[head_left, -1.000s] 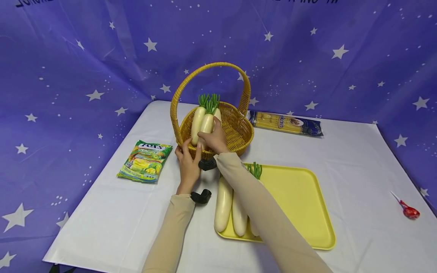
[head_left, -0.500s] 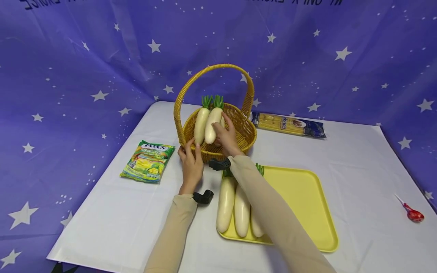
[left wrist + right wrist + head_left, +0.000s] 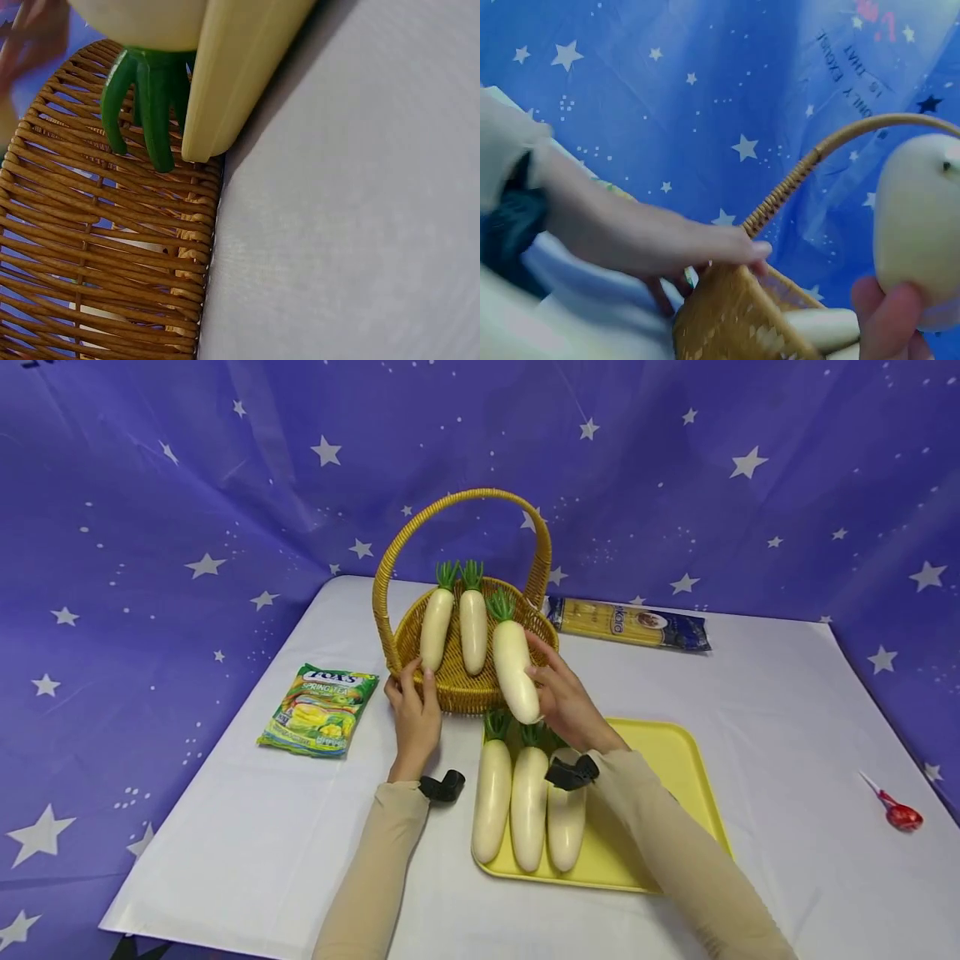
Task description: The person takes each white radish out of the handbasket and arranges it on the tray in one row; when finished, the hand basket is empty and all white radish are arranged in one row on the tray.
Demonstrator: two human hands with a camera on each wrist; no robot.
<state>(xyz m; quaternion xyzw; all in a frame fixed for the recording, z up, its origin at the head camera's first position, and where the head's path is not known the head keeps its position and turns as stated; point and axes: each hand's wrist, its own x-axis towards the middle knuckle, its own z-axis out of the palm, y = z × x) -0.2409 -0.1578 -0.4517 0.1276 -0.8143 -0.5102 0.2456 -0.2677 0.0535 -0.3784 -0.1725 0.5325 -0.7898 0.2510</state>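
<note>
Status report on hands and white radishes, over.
Left hand holding basket rim. Right hand gripping one white radish at the basket's front edge. Two radishes in basket, three on yellow tray. Possible obstacle: arched handle.

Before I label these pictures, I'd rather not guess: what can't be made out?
- Head: part of the yellow tray, under the right sleeve; part of the rightmost tray radish, behind the black wrist device.
- Left wrist: the leafy radish's body, cut off by the top edge.
- Right wrist: part of the held radish, cut off by the right edge.
</note>
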